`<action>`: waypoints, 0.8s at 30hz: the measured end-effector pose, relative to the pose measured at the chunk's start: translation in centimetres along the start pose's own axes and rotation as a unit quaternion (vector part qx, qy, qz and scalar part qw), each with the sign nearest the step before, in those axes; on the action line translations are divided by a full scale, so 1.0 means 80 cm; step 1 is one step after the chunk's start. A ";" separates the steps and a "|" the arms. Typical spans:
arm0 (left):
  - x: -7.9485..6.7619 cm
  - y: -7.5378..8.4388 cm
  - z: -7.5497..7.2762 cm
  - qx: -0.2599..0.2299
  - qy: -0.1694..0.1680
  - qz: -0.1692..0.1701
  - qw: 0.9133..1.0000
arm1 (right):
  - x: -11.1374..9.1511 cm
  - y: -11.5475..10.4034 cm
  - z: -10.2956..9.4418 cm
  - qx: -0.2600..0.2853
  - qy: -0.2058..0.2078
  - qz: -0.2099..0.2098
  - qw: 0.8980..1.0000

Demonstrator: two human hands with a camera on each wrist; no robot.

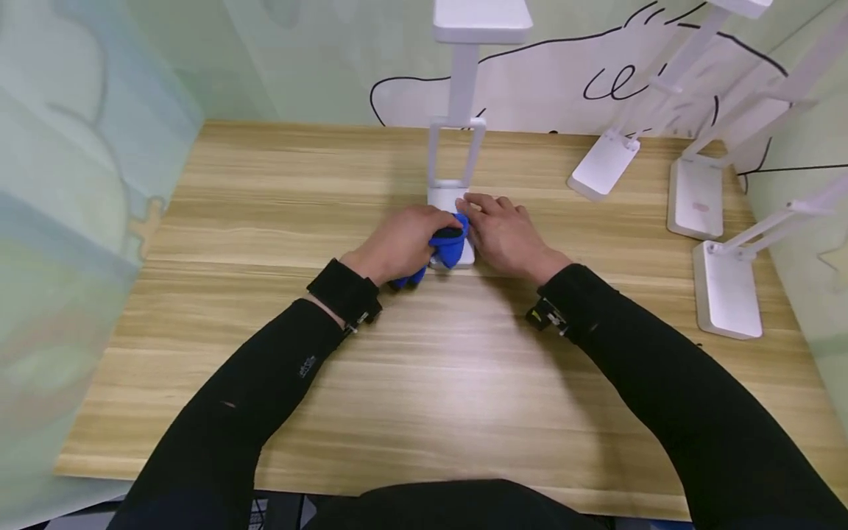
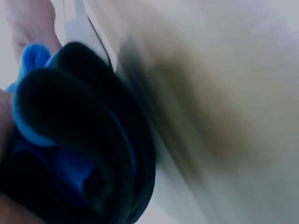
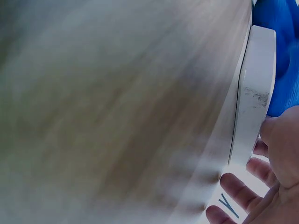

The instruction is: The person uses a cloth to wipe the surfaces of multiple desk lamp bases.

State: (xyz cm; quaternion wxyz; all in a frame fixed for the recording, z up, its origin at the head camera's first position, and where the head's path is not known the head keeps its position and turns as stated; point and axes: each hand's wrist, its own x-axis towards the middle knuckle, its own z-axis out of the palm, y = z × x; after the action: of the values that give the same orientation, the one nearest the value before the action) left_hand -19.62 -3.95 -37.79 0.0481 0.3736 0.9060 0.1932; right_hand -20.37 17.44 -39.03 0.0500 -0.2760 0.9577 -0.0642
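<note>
In the head view, my left hand (image 1: 412,239) grips a blue and black cloth (image 1: 450,249) over the front part of a white desk lamp's base (image 1: 467,254). The left wrist view shows the cloth bunched in thick folds, its black side (image 2: 74,102) outward and blue edges (image 2: 35,58) between. On the base's right side is my right hand (image 1: 506,234), its fingers loosely bent and the fingertips right at the base. Dark scuff marks (image 3: 256,97) show on the base's side wall in the right wrist view. Part of the base is hidden under the cloth.
The lamp's stem (image 1: 461,85) and flat head (image 1: 482,20) rise behind the hands. Several more white lamps stand at the right, among them a front one (image 1: 729,291) and a rear one (image 1: 604,163). Printed wall panels (image 1: 318,59) border the wooden table (image 1: 430,397).
</note>
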 end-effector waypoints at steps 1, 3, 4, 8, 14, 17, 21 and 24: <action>-0.005 0.003 0.001 0.000 -0.003 0.019 1.000 | -0.001 0.001 0.000 0.001 0.000 -0.001 1.000; -0.014 0.008 0.002 -0.007 -0.009 0.050 0.999 | -0.001 0.002 -0.001 0.003 0.001 -0.001 1.000; -0.018 0.010 0.002 -0.012 -0.011 0.064 0.998 | -0.002 0.002 -0.001 0.006 0.002 0.001 1.000; -0.036 0.017 0.007 -0.035 -0.028 0.096 0.994 | 0.000 0.001 -0.001 0.012 -0.001 0.008 1.000; -0.066 0.023 0.009 -0.074 -0.062 0.091 0.991 | 0.005 -0.005 -0.001 0.016 -0.001 0.008 1.000; -0.072 0.018 0.001 -0.107 -0.045 0.050 0.992 | 0.006 -0.005 -0.002 0.026 -0.002 0.008 1.000; -0.067 0.009 -0.017 -0.183 0.016 -0.047 0.982 | 0.004 0.000 -0.001 0.057 0.001 0.010 0.998; -0.054 0.003 -0.024 -0.263 0.088 -0.109 0.955 | 0.001 0.004 -0.002 0.091 0.015 0.015 0.996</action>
State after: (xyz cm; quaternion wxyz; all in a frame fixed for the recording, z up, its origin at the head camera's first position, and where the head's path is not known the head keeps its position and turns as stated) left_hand -16.79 -7.44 -36.16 0.0855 0.2282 0.8591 0.4501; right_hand -20.64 17.65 -38.96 0.0616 -0.2547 0.9526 -0.1548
